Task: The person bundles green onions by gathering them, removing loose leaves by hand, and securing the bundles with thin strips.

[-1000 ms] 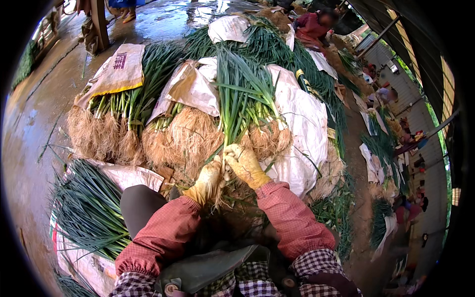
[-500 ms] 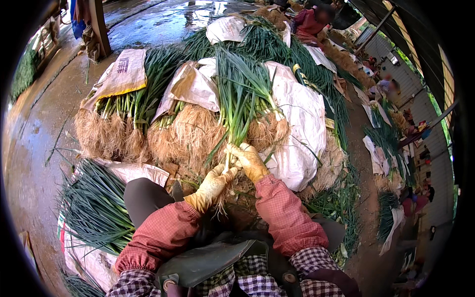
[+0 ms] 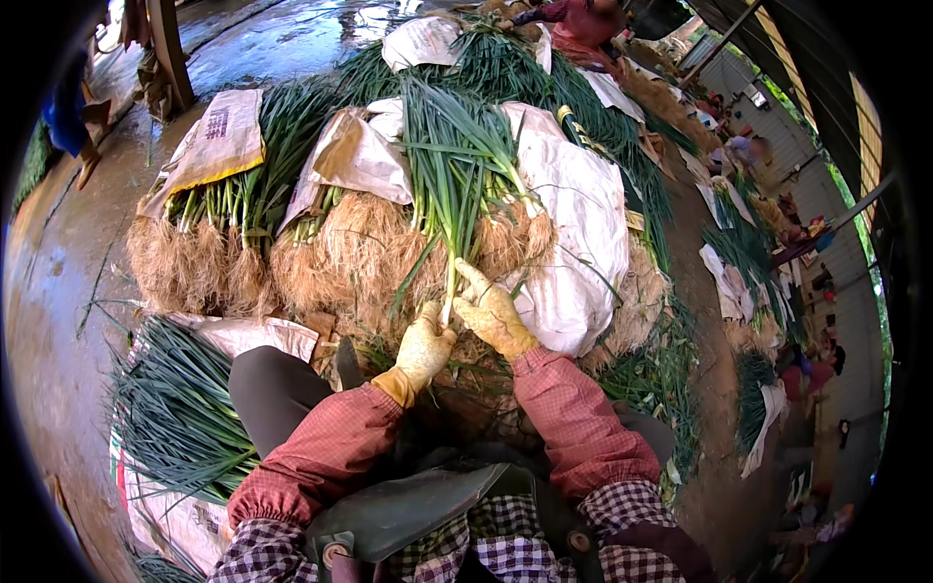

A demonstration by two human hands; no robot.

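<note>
A green onion (image 3: 451,283) with a pale stem slants down toward me, its leaves lying over the bunch of green onions (image 3: 444,146) ahead. My left hand (image 3: 425,347), in a yellowed glove, is closed around the stem's lower end. To its right, my right hand (image 3: 494,316), in a similar glove, has its index finger stretched up beside the stem and its thumb apart from that finger. Whether its fingertips touch the stem is hard to tell. The onion's roots are hidden by my left hand.
Rooted green onions (image 3: 224,262) lie in heaps ahead, partly under white sacks (image 3: 573,233). At my left is a pile of green onions (image 3: 180,413) on a sack. Loose green leaves (image 3: 641,408) lie at the right. A person in red (image 3: 583,34) works at the far side.
My right hand has loosened from the stem, its index finger now extended. My left hand has moved slightly up and its fingers are closed at the stem's end. The view has shifted a little.
</note>
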